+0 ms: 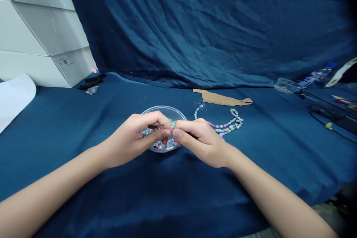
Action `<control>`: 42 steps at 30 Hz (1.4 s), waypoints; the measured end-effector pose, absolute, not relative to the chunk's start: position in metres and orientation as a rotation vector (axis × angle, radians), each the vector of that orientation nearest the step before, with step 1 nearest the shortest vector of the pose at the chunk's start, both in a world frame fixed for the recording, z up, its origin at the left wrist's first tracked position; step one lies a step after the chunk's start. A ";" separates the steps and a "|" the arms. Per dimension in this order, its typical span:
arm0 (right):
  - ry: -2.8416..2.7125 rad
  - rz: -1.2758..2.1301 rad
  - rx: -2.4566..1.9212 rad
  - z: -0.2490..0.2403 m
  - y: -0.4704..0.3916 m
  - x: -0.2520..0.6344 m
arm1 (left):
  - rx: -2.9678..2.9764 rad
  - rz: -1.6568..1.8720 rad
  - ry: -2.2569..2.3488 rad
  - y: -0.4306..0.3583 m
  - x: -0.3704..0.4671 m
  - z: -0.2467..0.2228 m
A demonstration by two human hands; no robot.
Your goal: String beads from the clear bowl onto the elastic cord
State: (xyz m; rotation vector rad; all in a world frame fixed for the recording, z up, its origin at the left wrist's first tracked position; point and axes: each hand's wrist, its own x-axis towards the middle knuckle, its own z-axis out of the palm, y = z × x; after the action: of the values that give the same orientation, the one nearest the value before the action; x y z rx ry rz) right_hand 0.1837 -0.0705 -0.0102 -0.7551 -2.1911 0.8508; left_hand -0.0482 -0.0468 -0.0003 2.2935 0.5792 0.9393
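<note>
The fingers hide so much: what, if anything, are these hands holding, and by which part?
The left hand and right hand pinch a small pinkish thing, probably a bead; the exact part is hidden.

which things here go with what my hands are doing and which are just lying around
Apparently in use:
tiny pinkish piece between left hand and right hand
round clear plastic bowl
loose multicoloured beads
pastel bead strand

Apparently lying about:
brown cardboard strip
clear plastic tub
stacked white boxes

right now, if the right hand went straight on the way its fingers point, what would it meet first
The right hand would likely meet the small pinkish-red bead first, then the left hand. The round clear plastic bowl seems below that line, though depth is unclear.
</note>
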 end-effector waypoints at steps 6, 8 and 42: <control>-2.169 0.856 -0.713 -0.012 -0.070 0.183 | 2.298 0.931 0.542 -0.046 -0.049 -0.002; -2.167 0.858 -0.712 -0.011 -0.070 0.183 | 2.311 0.945 0.545 -0.045 -0.049 -0.003; -2.073 0.787 -0.622 -0.014 -0.074 0.182 | 1.771 1.180 0.681 -0.055 -0.043 -0.004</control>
State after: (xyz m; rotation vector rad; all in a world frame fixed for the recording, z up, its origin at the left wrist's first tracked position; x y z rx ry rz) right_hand 0.1818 -0.0736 -0.0144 -0.6216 -2.0732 0.7871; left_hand -0.0426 -0.0549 -0.0042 1.7711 0.6808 1.1802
